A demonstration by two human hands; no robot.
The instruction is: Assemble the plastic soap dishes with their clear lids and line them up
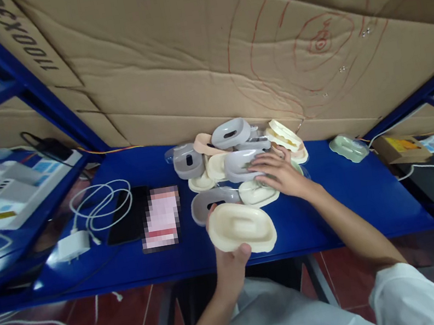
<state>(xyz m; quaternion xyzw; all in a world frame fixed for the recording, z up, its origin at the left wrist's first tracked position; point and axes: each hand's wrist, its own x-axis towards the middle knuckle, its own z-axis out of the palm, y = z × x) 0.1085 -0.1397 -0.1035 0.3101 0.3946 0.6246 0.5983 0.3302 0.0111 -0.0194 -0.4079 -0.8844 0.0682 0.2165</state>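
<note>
My left hand point(229, 263) grips a cream oval soap-dish tray point(241, 228) by its near edge, just above the front of the blue table point(333, 209). My right hand point(279, 171) reaches into a pile of soap-dish parts point(237, 159) in grey, cream and pink. Its fingers lie spread on a grey tray point(240, 164) in the pile. A cream piece point(256, 193) sits right below that hand. A grey tray with a slot point(207, 204) lies beside my left hand.
A black phone point(128, 215), a blurred phone point(161, 216) and a white charger with cable point(85, 223) lie on the table's left. A green dish point(348, 148) sits at the right. Cardboard point(198, 49) backs the table. Blue shelf frames point(5, 70) flank it.
</note>
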